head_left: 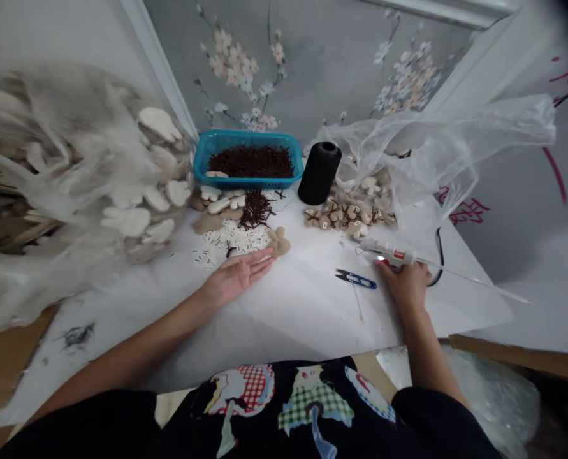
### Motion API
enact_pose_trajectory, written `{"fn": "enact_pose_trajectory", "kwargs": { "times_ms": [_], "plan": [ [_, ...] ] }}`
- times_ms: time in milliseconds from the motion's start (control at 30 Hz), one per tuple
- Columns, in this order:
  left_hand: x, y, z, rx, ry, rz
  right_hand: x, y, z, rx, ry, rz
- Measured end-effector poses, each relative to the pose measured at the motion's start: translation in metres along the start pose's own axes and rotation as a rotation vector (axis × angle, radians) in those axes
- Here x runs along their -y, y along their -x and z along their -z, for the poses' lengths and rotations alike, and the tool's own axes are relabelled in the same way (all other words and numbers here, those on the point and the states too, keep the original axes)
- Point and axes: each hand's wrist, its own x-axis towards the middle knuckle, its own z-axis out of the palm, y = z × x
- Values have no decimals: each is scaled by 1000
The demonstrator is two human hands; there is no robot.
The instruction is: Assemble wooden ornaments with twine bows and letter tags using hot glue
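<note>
My left hand (238, 274) lies palm up on the white table, fingers stretched out to the right. Right at its fingertips is a small tan rabbit-shaped felt piece (281, 243); whether they touch it I cannot tell. Beside the fingers spread small white printed tags (238, 237) and a heap of dark brown bows (256, 209). My right hand (408, 280) is closed around a white glue gun (391, 253), with a long glue stick (475, 280) jutting from its back and the nozzle pointing left. Small blue-handled thread snips (356, 278) rest on the table between my hands.
A teal basket (248, 183) of brown bows stands at the back, next to a black thread cone (319, 173). Decorated pieces (348, 217) lie in front of a clear bag (422, 169). A large bag (73, 159) of felt pieces fills the left. A black cord (440, 255) runs at right.
</note>
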Motion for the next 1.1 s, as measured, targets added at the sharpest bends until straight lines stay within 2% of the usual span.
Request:
{"fn": "enact_pose_trajectory", "kwargs": {
  "times_ms": [67, 167, 200, 233, 267, 333, 400, 500, 600, 733, 800, 900, 1000, 1100],
  "plan": [
    [-16, 5, 10, -65, -17, -53, -4, 13, 6, -48, -35, -40],
    [-27, 18, 28, -159, -8, -80, 1, 50, 17, -248, -261, -160],
    [-27, 23, 33, -194, -1, -72, 8, 64, 21, -322, -351, -213],
    [-26, 28, 38, -228, 7, -63, 19, 77, 23, -337, -445, -235],
    [-24, 32, 41, -263, 14, -58, 33, 88, 25, -300, -544, -204],
    [-21, 39, 43, -318, 19, -77, 70, 99, 26, -79, -688, 20],
    [-22, 43, 42, -338, 2, -133, 114, 97, 24, 106, -706, 350],
    [-27, 47, 37, -337, -45, -217, 180, 79, 15, 224, -636, 706],
    [-30, 52, 36, -363, -68, -250, 237, 65, 3, 272, -484, 833],
    [-28, 56, 44, -400, -34, -246, 287, 64, -18, 255, -313, 806],
    [-29, 57, 48, -411, -9, -243, 298, 67, -26, 275, -275, 800],
    [-31, 57, 53, -401, 19, -215, 295, 68, -26, 298, -311, 809],
    [-31, 57, 54, -379, 31, -163, 273, 67, -10, 340, -402, 862],
    [-28, 57, 53, -337, 22, -122, 241, 67, 8, 497, -398, 1006]
  ]
}}
